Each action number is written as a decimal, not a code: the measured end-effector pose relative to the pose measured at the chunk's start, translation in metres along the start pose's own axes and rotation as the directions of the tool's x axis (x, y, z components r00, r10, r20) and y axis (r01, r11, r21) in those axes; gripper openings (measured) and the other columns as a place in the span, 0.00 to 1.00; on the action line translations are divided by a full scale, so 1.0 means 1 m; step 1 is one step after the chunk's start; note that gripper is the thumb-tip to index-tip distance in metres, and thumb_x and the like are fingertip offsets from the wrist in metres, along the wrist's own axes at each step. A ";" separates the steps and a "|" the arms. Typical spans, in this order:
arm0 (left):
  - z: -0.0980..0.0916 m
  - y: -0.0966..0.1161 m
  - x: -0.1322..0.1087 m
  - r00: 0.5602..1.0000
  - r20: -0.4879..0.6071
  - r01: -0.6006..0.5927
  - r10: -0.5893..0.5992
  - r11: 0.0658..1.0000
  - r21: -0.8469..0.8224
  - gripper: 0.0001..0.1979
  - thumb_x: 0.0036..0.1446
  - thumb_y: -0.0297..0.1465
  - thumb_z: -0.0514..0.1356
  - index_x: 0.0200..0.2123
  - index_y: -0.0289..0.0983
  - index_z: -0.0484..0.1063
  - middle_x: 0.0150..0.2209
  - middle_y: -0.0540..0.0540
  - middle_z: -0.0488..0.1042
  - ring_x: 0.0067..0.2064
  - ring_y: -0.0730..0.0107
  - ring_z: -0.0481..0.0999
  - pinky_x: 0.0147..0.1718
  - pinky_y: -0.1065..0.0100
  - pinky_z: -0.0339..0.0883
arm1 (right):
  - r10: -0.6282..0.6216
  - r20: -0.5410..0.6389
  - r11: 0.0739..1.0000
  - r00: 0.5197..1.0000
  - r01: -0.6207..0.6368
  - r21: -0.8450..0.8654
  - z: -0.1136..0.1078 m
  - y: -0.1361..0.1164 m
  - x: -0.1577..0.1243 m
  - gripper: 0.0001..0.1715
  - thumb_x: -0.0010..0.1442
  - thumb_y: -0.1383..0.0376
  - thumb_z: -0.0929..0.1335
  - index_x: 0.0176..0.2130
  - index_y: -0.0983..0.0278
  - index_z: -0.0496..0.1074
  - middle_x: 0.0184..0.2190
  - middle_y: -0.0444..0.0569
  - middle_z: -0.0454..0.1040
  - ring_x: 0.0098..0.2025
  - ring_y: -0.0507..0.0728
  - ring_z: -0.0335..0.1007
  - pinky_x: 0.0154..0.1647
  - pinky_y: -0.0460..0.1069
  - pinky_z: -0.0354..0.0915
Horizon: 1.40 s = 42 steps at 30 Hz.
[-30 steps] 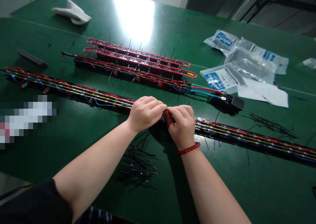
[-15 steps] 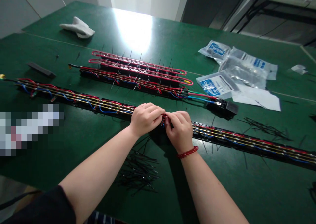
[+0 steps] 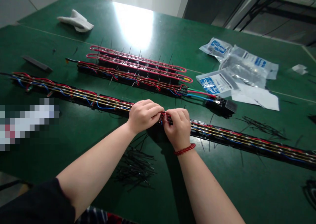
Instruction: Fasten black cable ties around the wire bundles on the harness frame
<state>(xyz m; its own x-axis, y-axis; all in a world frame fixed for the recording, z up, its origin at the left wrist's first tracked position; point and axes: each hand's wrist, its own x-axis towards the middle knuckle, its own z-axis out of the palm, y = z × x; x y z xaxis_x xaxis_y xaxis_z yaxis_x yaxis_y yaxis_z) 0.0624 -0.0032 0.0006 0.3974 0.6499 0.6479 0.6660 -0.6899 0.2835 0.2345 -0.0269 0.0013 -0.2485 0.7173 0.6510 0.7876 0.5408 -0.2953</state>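
A long, narrow black strip (image 3: 247,141) with gold rods and red and blue wires runs slantwise across the table. Over its middle, my left hand (image 3: 145,116) is closed, thumb and forefinger pinched together. Close against it, my right hand (image 3: 178,125) pinches too, with a red bead bracelet (image 3: 185,150) on the wrist. A bit of red wire shows between the fingertips, but what exactly they grip is hidden. Below the hands lies a pile of black cable ties (image 3: 135,168).
Behind lies a shorter wired assembly (image 3: 130,75) with red loops and upright ties, leading to a black connector (image 3: 222,106). Plastic bags (image 3: 247,62) and white paper (image 3: 259,97) lie right. A white glove (image 3: 76,21), a grey bar (image 3: 37,64) and more ties (image 3: 264,126) rest on the green table (image 3: 93,171).
The view has shifted slightly, so the table's contents sit a little higher in it. Both hands stay pinched at the same part of the strip, with only small finger movement.
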 end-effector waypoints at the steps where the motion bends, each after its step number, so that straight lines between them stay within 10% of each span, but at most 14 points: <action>1: 0.000 0.000 0.000 1.000 -0.001 0.001 -0.001 1.000 -0.002 0.08 0.62 0.28 0.57 0.36 0.39 0.77 0.36 0.49 0.81 0.38 0.69 0.77 0.40 0.67 0.69 | 0.001 0.001 1.000 1.000 -0.001 0.001 0.000 0.000 0.000 0.05 0.63 0.69 0.66 0.34 0.61 0.70 0.31 0.49 0.74 0.38 0.58 0.66 0.41 0.53 0.64; 42: 0.000 0.001 0.001 0.997 0.069 0.027 -0.030 0.999 0.042 0.10 0.65 0.34 0.56 0.37 0.40 0.77 0.37 0.48 0.81 0.39 0.68 0.77 0.40 0.65 0.65 | -0.022 -0.039 1.000 0.999 0.023 0.019 -0.002 0.000 -0.001 0.07 0.60 0.71 0.65 0.31 0.60 0.69 0.30 0.47 0.72 0.36 0.57 0.64 0.40 0.52 0.63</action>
<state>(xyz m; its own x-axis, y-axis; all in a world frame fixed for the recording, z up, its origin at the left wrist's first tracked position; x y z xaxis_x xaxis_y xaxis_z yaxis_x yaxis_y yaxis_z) 0.0636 -0.0032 0.0019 0.4200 0.6909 0.5884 0.7028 -0.6578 0.2708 0.2353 -0.0281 0.0021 -0.2437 0.6871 0.6844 0.7706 0.5657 -0.2936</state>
